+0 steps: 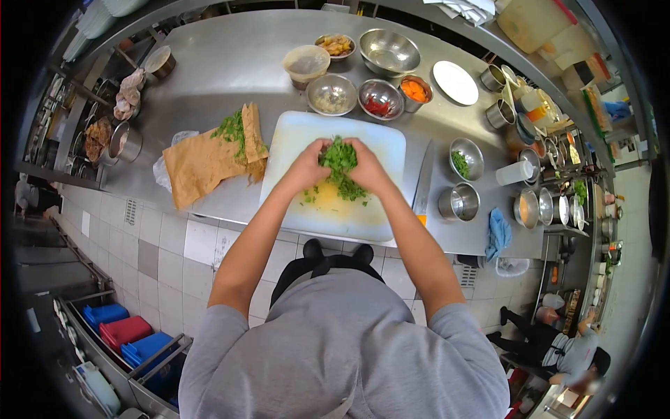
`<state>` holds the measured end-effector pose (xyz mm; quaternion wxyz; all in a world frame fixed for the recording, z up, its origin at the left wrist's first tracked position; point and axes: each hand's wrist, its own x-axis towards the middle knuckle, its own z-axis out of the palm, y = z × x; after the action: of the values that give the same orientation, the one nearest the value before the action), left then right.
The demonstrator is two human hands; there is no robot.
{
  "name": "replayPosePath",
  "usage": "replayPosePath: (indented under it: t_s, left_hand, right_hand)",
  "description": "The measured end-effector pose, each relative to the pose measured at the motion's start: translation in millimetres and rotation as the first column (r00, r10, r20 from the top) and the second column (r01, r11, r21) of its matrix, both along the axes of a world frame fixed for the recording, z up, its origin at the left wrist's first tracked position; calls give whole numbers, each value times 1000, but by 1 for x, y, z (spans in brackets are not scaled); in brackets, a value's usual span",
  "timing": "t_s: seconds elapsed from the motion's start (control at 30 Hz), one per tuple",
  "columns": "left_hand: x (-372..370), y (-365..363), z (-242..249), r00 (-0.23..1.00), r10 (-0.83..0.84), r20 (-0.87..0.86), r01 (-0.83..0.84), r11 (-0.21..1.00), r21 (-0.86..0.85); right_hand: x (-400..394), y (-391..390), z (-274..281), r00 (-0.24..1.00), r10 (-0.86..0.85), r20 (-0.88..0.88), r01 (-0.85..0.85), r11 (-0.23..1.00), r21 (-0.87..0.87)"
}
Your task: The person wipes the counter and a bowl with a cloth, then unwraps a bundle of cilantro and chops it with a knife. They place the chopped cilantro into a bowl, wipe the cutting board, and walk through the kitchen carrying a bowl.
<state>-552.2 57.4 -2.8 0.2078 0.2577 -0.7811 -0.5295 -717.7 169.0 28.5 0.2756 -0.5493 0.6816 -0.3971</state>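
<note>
Over a white cutting board (293, 140), my left hand (312, 164) and my right hand (366, 166) close from both sides around a bunch of leafy green herbs (340, 158). Some leaves hang out below the hands, and small bits lie scattered on the board near its yellowish stain. The fingertips are partly hidden in the leaves. A large knife (423, 181) lies right of the board, away from my right hand. To the left, brown paper (202, 171) is spread open with more green herbs (230, 131) on it.
Behind the board stand metal bowls with red strips (379, 105), orange pieces (414, 91) and other food, plus a white plate (455, 82). At right are a bowl of chopped greens (460, 163), an upright metal container (460, 202) and a blue cloth (498, 234). Another person (558, 346) works at far right.
</note>
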Motion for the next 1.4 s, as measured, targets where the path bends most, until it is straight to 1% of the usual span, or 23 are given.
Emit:
replayPosePath:
  t_s: [0.03,0.1,0.2,0.23,0.37,0.47,0.57,0.67,0.7,0.77,0.8,0.83,0.87,0.93,0.97,1.03,1.07,1.1,1.13,1.2,1.27,1.33,1.4]
  left_hand:
    - [3,2,20,1000,5,23,-5,1000,15]
    - [5,3,39,1000,5,-8,-4,998,63]
    - [6,5,61,1000,-5,-28,8,994,109]
    - [6,7,66,999,3,-32,1,992,124]
    - [6,13,77,998,18,-52,-9,986,165]
    - [9,14,63,995,44,-91,-37,996,86]
    - [11,19,45,991,114,-63,-108,990,90]
    - [15,29,48,977,193,92,-193,981,-11]
    - [16,32,49,972,212,105,-208,977,-40]
    - [17,36,46,960,250,129,-240,967,-91]
    - [17,37,42,958,268,99,-249,953,-173]
    - [18,39,38,957,281,68,-256,933,-253]
    - [18,40,35,956,291,35,-263,906,-333]
    - [12,40,31,951,303,54,-270,905,-330]
    - [7,41,29,950,306,62,-270,906,-327]
    - [-6,36,17,951,307,41,-266,876,-402]
    - [-16,31,9,953,301,25,-261,861,-436]
    - [-23,21,-5,955,287,79,-227,872,-433]
    - [-31,16,-10,949,289,126,-207,872,-443]
    - [-45,7,-20,927,300,224,-169,869,-466]
    - [-55,1,-29,908,302,289,-136,867,-480]
    - [-58,-3,-40,895,321,309,-131,852,-507]
    - [-57,-1,-35,923,205,325,-38,890,-454]
  right_hand:
    - [-4,1,9,998,25,52,-25,1000,7]
    - [-10,-1,22,996,87,28,-83,991,-103]
    - [-9,-1,52,996,38,81,-26,990,-141]
    - [-7,1,67,1000,1,22,2,992,-125]
    - [-11,5,91,997,-57,57,67,981,-184]
    - [-15,6,88,997,-80,21,82,970,-229]
    - [-19,5,60,996,-52,76,68,971,-230]
    - [-27,8,21,928,201,313,-213,977,2]
    - [-27,11,22,971,216,103,-211,976,-52]
    - [-30,12,24,969,35,243,-12,995,-95]
    - [-30,14,25,947,-55,317,91,991,-99]
    - [-36,18,26,990,-128,67,139,968,-208]
    - [-39,22,24,994,-80,72,87,991,-103]
    - [-49,31,14,996,6,92,-15,995,101]
    - [-55,38,-6,931,164,325,-207,973,103]
    - [-56,59,-10,974,224,-41,-227,963,-147]
    - [-58,72,-10,950,205,-235,-263,930,-255]
    - [-61,91,5,992,81,-96,-91,991,-100]
    - [-69,111,16,995,-58,-80,59,998,11]
    - [-91,157,30,941,-327,-84,338,913,230]
    - [-122,213,13,875,-397,-278,466,848,252]
    - [-149,264,-11,823,-382,-420,525,793,308]
    - [-161,290,-19,802,-471,-366,586,736,338]
